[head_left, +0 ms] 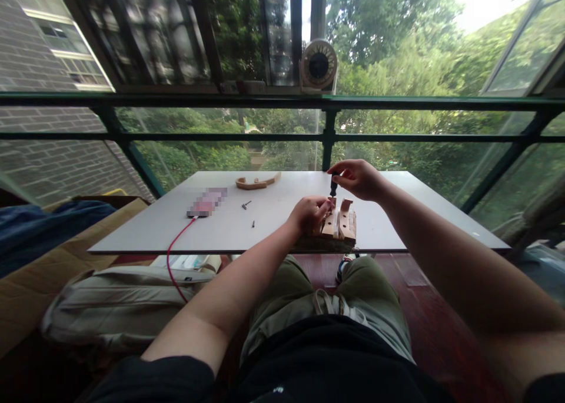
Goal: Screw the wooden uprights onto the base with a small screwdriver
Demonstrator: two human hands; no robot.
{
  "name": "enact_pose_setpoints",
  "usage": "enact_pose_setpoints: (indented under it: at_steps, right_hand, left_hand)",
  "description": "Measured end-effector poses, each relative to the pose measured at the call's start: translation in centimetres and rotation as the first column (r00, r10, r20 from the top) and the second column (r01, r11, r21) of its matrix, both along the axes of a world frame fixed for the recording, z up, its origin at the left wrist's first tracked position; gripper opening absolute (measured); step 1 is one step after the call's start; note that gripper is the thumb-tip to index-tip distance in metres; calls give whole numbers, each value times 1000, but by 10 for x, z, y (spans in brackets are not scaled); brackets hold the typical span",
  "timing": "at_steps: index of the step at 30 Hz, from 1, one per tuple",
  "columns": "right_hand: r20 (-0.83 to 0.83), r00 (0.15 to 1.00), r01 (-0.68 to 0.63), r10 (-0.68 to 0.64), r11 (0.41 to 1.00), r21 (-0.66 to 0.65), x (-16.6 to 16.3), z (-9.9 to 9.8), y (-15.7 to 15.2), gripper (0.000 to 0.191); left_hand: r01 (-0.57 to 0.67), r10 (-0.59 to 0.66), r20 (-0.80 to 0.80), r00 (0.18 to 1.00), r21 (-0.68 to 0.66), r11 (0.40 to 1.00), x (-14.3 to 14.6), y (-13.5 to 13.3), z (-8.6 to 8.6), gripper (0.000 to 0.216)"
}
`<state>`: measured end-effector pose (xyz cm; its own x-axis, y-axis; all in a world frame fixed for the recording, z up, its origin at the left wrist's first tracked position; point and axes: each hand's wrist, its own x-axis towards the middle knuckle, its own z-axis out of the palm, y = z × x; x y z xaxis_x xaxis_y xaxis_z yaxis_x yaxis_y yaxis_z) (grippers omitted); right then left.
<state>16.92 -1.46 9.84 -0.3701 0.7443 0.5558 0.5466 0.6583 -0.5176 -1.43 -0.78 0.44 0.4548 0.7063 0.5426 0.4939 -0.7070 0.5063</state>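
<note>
With the fingers of the right hand (359,179), gripping a black screwdriver (334,186) by the handle, holding it upright, tip down. With the fingers of the left hand (309,215), bent inward right beside that tip, over the far end of the left wooden piece (329,226); too small to tell whether pinching anything. Spotting the right wooden piece (346,225) just alongside, with dark holes in both. Down beneath them, onto a rough-sided slab (329,246), right by the near edge of the white bench (145,236). Out leftward, past a lone screw (253,224), past a small cluster of screws (245,205), up to a curved wooden piece (251,185) near the far edge. Further left, reaching a pixelated phone-like item (206,203) on a red cable (169,256).
</note>
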Motion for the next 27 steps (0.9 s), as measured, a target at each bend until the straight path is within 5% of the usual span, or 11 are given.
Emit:
enact_pose_setpoints:
  at_steps: [27]
  right_hand:
    - [-25,999,-33,32,999,-24,-1,0,-2,33]
  left_hand:
    - [10,-16,55,998,100,995,3,9,-8,29]
